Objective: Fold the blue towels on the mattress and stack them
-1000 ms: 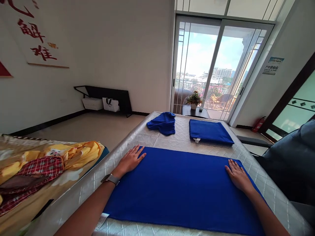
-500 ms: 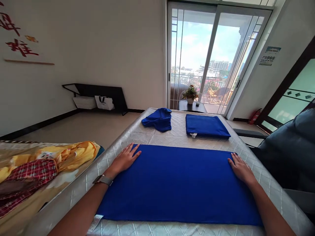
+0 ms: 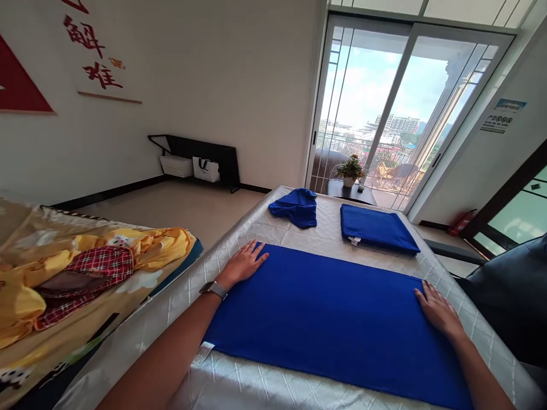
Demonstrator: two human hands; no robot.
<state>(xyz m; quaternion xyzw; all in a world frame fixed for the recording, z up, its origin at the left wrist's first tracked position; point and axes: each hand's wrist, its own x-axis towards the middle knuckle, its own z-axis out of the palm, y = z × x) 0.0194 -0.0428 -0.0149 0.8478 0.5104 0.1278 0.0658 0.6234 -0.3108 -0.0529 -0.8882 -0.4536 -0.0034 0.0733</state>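
Observation:
A blue cloth (image 3: 333,319), folded into a long flat rectangle, lies smooth on the pale quilted mattress (image 3: 239,381). My left hand (image 3: 244,263) rests flat on its far left corner, fingers stretched out. On the far right corner lies my right hand (image 3: 440,309), palm down and also open. A white label (image 3: 202,353) sticks out at the near left corner of the cloth. Farther up the mattress are a folded blue cloth (image 3: 378,228) in a neat stack and a small crumpled blue cloth (image 3: 296,208) to its left.
To the left is a bed with a patterned sheet (image 3: 149,285), yellow clothing (image 3: 166,245) and red plaid fabric (image 3: 102,263). A black leather seat (image 3: 508,290) stands at the right. Beyond the mattress, a small dark table (image 3: 354,193) holds a potted plant (image 3: 349,171) before glass doors.
The camera view has swung left and tilted, so things appear shifted right. Both hands stay flat at the far corners of the blue cloth, which keeps its shape.

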